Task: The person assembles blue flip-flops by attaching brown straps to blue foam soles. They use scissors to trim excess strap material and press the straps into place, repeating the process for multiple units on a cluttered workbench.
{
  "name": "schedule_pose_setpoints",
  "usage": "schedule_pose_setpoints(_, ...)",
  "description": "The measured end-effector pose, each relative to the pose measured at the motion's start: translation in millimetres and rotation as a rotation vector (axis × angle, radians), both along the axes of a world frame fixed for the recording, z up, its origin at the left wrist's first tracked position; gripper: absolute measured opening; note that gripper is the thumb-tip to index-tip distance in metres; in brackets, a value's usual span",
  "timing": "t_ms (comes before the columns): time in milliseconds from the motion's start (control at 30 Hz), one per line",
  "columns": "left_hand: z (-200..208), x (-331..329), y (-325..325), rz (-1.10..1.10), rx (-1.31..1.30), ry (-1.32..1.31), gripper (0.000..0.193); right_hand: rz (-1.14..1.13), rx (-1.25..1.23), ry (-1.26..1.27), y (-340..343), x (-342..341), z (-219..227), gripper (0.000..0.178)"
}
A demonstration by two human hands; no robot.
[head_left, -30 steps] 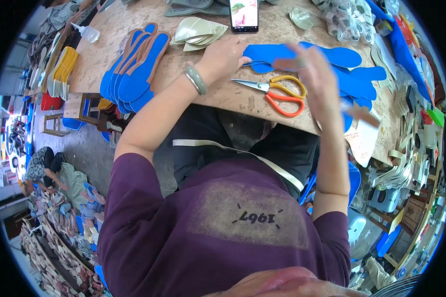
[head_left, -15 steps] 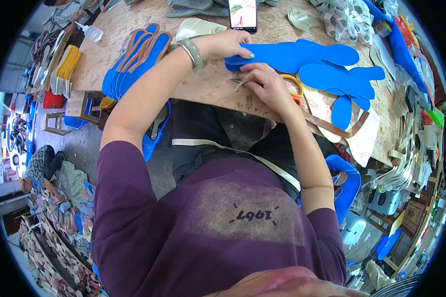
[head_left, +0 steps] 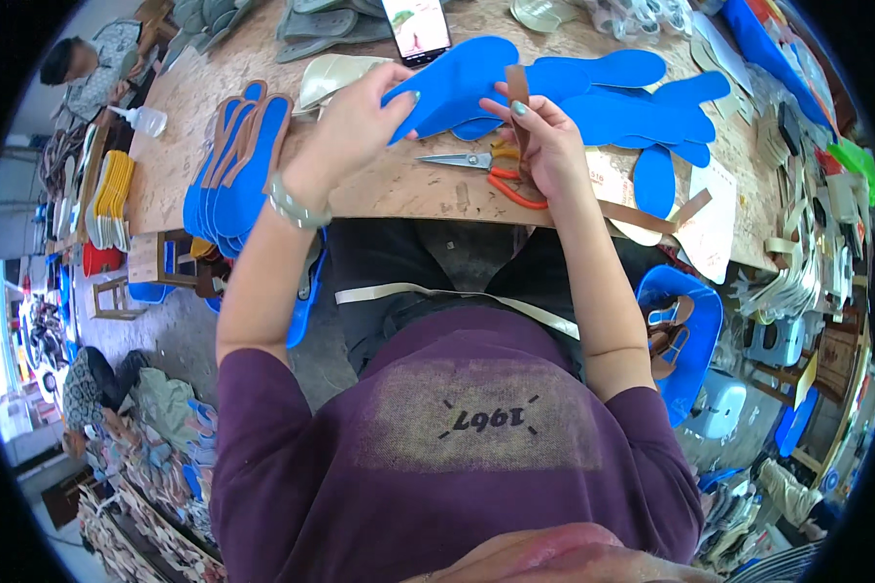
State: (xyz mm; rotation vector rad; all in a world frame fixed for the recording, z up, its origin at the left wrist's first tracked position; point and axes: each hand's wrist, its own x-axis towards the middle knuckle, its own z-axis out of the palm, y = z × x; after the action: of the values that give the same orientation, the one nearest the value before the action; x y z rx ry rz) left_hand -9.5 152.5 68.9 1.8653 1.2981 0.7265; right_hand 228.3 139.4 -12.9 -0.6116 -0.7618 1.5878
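My left hand [head_left: 365, 117] grips one end of a blue insole [head_left: 462, 83], which is raised and tilted above the table. In the fingers of my right hand [head_left: 549, 141] is a brown strip [head_left: 517, 87], standing up close to the insole's right edge. Scissors [head_left: 462, 160] with orange and yellow handles lie on the wood just below, their blades pointing left. To the right of my right hand, several more blue insoles [head_left: 612, 117] overlap in a loose pile. Further left, a row of blue insoles with brown edging [head_left: 248, 165] lies fanned out.
A phone [head_left: 416, 29] stands at the back, beside grey soles [head_left: 331, 29]. A clear squeeze bottle [head_left: 146, 120] stands at the left. White paper patterns [head_left: 715, 214] lie at the right edge. Below the table is a blue basin [head_left: 695, 321]. Other people [head_left: 92, 68] sit at the left.
My left hand has lifted a blue insole off the pile and moved left with it. My right hand has risen with the brown strip, and the scissors now lie in plain view on the table.
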Motion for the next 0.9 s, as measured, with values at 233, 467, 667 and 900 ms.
schedule_pose_setpoints(233, -54.3, 26.9, -78.3, -0.083, -0.242, -0.483, 0.038, -0.132, -0.054, -0.249, -31.7, -3.0, 27.4, 0.014)
schedule_pose_setpoints(467, -58.5, 37.9, -60.7, 0.154, -0.472, -1.17, 0.044, -0.219, 0.441, -0.379, -63.7, -14.5, 48.5, 0.011)
schedule_pose_setpoints(667, -96.7, 14.4, -36.9, -0.214, -0.673, -1.304, 0.051, -0.084, 0.373, -0.186, -104.7, -1.9, 101.0, 0.014)
schedule_pose_setpoints(900, -57.8, 35.4, -50.3, -0.159, -0.577, -1.348, 0.042, -0.118, 0.186, -0.122, -95.6, 4.1, 99.2, 0.011)
